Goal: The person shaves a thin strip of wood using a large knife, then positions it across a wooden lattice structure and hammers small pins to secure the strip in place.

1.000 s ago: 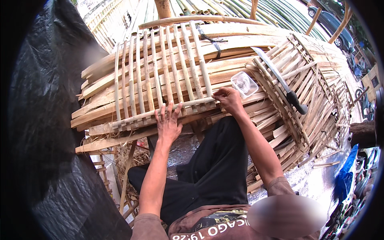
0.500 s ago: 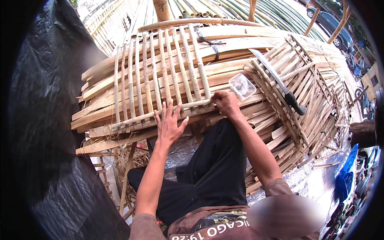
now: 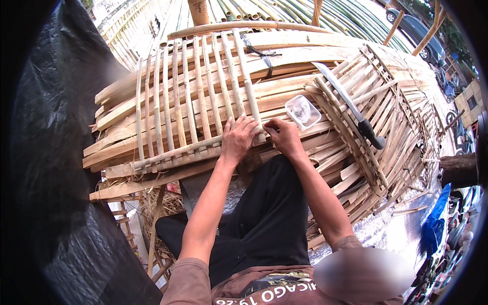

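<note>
Before me lies a bamboo panel of several thin slats [image 3: 177,91] joined to a round bamboo rail [image 3: 178,152] along its near edge. My left hand [image 3: 238,140] lies over the rail close to its right end, fingers together and bent over it. Just to the right, my right hand [image 3: 284,138] is closed in a pinch at the rail's end by the last slat. Whatever sits between those fingertips is too small to make out. A clear plastic tub [image 3: 311,123] with small shiny contents stands just beyond my right hand.
Split bamboo boards [image 3: 122,120] lie stacked under the panel. A large knife [image 3: 339,90] with a black handle rests on another slatted bamboo panel [image 3: 351,145] to the right. Black plastic sheeting [image 3: 56,152] hangs at the left. Green bamboo poles [image 3: 284,12] lie beyond.
My left hand has slid right along the rail, from spread fingers to bent ones beside my right hand. The right hand stays pinched at the rail's end. The whole view has shifted slightly.
</note>
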A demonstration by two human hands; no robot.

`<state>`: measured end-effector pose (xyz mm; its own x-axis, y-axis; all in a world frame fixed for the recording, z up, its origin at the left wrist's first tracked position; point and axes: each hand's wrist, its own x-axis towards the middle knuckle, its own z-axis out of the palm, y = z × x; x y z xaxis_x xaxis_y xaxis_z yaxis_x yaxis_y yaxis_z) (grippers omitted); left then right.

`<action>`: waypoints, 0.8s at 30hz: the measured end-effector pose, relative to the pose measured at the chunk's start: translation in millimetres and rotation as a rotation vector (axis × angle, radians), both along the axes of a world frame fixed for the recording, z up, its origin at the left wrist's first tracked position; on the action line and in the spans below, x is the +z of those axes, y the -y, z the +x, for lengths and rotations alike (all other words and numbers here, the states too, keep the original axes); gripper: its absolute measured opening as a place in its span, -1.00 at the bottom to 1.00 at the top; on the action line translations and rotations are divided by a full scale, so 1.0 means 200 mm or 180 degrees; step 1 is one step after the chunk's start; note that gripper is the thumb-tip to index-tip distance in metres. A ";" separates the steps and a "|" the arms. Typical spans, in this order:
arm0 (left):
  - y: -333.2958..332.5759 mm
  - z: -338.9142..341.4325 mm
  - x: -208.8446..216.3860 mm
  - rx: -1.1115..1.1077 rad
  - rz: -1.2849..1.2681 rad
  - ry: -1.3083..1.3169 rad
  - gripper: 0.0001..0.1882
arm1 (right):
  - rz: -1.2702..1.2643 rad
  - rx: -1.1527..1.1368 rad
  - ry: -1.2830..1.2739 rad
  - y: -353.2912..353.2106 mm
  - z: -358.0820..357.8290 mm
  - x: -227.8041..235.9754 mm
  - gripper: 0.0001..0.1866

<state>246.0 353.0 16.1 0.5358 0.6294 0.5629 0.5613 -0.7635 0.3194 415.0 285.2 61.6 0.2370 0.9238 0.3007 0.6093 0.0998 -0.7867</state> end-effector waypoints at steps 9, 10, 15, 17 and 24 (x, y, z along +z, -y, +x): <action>0.01 0.01 0.01 -0.0081 -0.0144 0.0454 -0.83 | 0.0156 0.0162 0.0242 -0.04 0.01 -0.01 -0.88; 0.01 0.01 0.02 -0.0078 -0.0143 0.0454 -0.83 | 0.0147 0.0188 0.0198 -0.04 0.01 -0.01 -0.89; 0.00 -0.03 0.00 -0.0125 -0.0287 0.0431 -0.85 | 0.0071 0.0203 0.0154 -0.05 -0.02 -0.02 -0.88; -0.02 -0.02 -0.02 -0.0157 -0.0198 0.0503 -0.86 | -0.0005 0.0139 0.0052 -0.05 -0.01 -0.04 -0.88; -0.06 -0.07 -0.05 -0.0442 -0.0057 0.0512 -0.81 | 0.0176 0.0165 0.0175 -0.07 -0.01 -0.04 -0.89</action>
